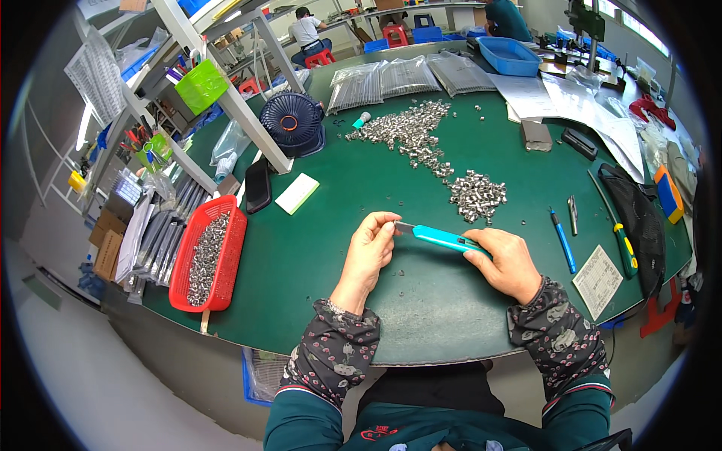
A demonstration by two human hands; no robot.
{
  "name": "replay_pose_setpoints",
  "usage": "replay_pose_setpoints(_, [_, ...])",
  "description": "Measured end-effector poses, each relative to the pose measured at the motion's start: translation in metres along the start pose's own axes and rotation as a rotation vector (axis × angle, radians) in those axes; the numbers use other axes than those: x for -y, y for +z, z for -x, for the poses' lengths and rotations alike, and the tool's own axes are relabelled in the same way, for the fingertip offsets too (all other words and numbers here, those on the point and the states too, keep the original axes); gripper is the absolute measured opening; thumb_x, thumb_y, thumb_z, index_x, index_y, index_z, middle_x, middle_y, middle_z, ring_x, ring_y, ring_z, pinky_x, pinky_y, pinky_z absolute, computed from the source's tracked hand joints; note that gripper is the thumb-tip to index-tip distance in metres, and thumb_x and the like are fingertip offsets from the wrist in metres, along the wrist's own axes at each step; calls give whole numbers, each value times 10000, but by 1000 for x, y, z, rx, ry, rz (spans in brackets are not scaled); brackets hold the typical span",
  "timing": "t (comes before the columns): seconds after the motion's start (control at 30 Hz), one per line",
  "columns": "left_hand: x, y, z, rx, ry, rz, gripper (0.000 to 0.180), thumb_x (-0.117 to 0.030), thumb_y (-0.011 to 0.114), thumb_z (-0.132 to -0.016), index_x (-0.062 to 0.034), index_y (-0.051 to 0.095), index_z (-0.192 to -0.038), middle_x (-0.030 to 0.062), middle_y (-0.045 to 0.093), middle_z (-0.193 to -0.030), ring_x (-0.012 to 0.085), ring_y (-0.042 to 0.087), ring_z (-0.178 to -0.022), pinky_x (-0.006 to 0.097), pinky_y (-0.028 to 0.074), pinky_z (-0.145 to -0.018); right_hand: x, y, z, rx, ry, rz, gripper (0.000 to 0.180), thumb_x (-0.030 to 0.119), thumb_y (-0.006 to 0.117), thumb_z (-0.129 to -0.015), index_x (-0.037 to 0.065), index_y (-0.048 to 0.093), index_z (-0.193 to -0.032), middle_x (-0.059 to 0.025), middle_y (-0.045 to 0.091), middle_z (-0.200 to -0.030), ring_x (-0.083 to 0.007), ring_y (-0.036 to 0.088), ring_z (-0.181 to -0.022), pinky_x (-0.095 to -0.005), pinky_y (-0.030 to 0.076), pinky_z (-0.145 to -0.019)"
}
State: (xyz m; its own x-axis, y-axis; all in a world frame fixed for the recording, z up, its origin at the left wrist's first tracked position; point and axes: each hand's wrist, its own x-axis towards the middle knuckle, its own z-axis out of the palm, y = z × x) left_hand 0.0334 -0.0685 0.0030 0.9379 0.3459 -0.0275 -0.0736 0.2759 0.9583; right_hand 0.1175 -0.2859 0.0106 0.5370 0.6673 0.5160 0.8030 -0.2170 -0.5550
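- Gripping the teal knife by its body, the right hand holds it just above the green desk.
- Left hand pinches the blade end.
- Small metal parts lie heaped just beyond.

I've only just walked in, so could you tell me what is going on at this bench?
A person at a green table holds a turquoise utility knife in the right hand, while the left hand pinches something small at its blade tip. Piles of small metal parts lie beyond, and a red basket holds more.
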Motion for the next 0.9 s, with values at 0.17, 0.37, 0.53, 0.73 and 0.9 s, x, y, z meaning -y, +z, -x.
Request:
replay_pose_setpoints(0.17, [0, -4, -2, 61, -8, 160, 136, -103, 482, -887, -42, 499, -1008, -6, 466, -779, 9, 311, -486, 134, 225, -365, 1, -1, -1, 10, -2, -2, 206, 185, 586, -778, 40, 567, -922, -111, 559, -716, -290, 555, -671, -376, 431, -582])
replay_pose_setpoints(0.37, [1, -4, -3, 60, 16, 192, 139, -88, 500, -876, -40, 496, -1007, -23, 433, -749, 11, 306, -489, 140, 221, -364, -1, 1, -2, 26, 11, -11, 207, 196, 582, -782, 41, 568, -919, -113, 565, -723, -293, 559, -677, -379, 432, -583])
replay_pose_setpoints(0.53, [-2, -2, -1, 19, 17, 129, 141, -83, 517, -868, -41, 514, -1003, -49, 403, -703, 2, 287, -475, 143, 226, -373, 0, 1, 0, 37, 29, -58, 203, 204, 575, -785, 43, 586, -908, -125, 579, -741, -300, 570, -695, -378, 440, -599])
replay_pose_setpoints(0.73, [0, -2, -1, 3, 43, 130, 134, -88, 527, -864, -31, 533, -985, -62, 387, -667, -1, 282, -471, 145, 226, -379, -4, 3, 1, 40, 32, -104, 215, 202, 566, -790, 43, 597, -931, -128, 583, -735, -304, 571, -686, -381, 443, -604])
replay_pose_setpoints(0.9, [-1, -1, 0, 0, 63, 127, 131, -110, 542, -861, -31, 547, -966, -63, 386, -655, 1, 283, -475, 146, 232, -384, -1, -1, 0, 75, 56, -106, 220, 192, 568, -790, 58, 603, -961, -123, 568, -705, -296, 560, -653, -377, 439, -580])
